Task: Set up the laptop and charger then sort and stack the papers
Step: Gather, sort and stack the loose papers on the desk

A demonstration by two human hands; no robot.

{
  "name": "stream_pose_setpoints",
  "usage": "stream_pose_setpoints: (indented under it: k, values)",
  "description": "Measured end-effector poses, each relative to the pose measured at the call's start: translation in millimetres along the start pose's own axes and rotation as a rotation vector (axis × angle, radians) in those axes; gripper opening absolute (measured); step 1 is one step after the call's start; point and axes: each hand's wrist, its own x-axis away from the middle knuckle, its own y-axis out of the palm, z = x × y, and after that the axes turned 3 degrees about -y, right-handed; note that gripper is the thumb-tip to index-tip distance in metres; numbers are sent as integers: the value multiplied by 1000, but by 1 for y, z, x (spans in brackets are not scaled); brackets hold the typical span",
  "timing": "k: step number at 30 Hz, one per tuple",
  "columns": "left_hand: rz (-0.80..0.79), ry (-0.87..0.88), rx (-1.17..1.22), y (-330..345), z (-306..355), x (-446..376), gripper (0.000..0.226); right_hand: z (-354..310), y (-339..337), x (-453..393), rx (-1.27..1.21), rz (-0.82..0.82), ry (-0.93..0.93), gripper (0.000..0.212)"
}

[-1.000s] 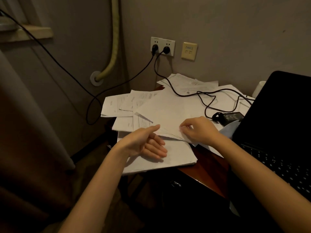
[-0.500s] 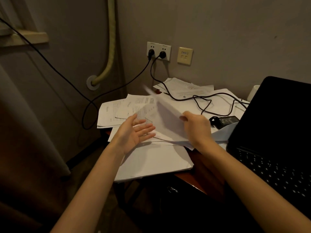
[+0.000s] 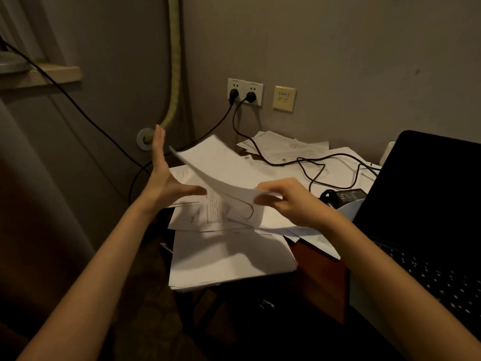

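Since the earlier frames, a sheet of paper has been lifted off the pile by the right hand and now arcs upward to the left, its far edge raised above the scattered papers. One corner of the sheet is pinched between the thumb and curled fingers of that hand. The left hand has been raised from the stack and is held upright beside the sheet's free edge, fingers straight and spread apart, thumb pointing toward the paper; whether the sheet is touched by it cannot be told.

Beneath the lifted sheet, printed pages are spread loosely, and a neater stack of white paper is seen overhanging the near left edge of the reddish wooden desk. The charger brick lies on the papers just beyond the right hand, its black cable looped across the sheets and run up to the wall socket, where two plugs are inserted. The open laptop is placed at the right of the desk, screen dark, keyboard partly covered by the right forearm. A beige wall plate is mounted just right of the socket, and a padded pipe is run down the wall at the left.
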Motion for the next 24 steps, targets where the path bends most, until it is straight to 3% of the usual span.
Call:
stream_pose_setpoints:
  k: [2,5,7,8,10,11,13,15,16,20,24]
  values:
    - [-56,141,-88,-9,0,-1,123,2,0,2,-10,-56,4,17]
    - [-197,307,-107,-16,7,2,60,4,-2,2,-80,-55,35,17]
    - [-249,158,94,-16,13,7,38,6,-6,4,-96,17,91,13]
    - [-194,64,188,-15,13,9,25,9,-9,5,-16,25,136,17]
    - [20,-17,213,-11,11,8,8,22,-13,9,371,-78,289,49]
    - [130,-40,219,-9,10,8,6,28,-12,11,579,-172,370,59]
    - [322,-107,354,-6,11,5,4,37,-6,14,834,-287,450,45]
    - [425,-168,484,-3,13,1,7,42,1,14,954,-250,405,21]
    - [432,-204,533,-1,14,-1,11,43,1,14,1004,-208,385,20]
    - [332,-323,777,10,18,-3,20,43,-18,7,980,131,377,17]
    - [218,-353,830,26,16,1,40,22,-40,-6,539,572,233,18]
